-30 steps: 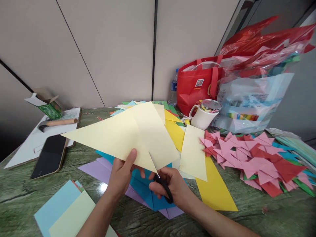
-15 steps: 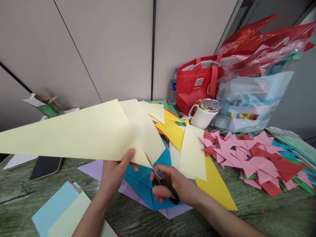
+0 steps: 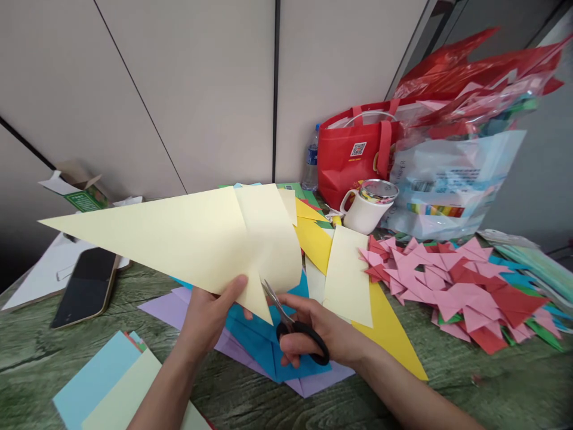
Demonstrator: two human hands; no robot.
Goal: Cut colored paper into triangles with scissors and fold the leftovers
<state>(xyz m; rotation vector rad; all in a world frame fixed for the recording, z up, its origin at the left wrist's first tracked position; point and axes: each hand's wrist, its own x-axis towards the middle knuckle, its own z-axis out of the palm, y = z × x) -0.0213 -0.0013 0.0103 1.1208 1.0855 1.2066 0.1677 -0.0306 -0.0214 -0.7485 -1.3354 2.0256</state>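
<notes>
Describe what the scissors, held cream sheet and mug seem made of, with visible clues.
Scissors: glinting grey blades suggest steel; smooth black handles look like plastic. Cream sheet: matte paper or thin card; its edge curls. Mug: perhaps glazed ceramic, white with a soft shine; the gleaming lid looks metallic.

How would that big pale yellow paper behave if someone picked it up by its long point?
The pale yellow paper is probably light for its size, as it looks thin. It seems fairly stiff: its long point juts out straight beyond the left hand. The wide end, slit at the scissors, might flap or sag.
</notes>
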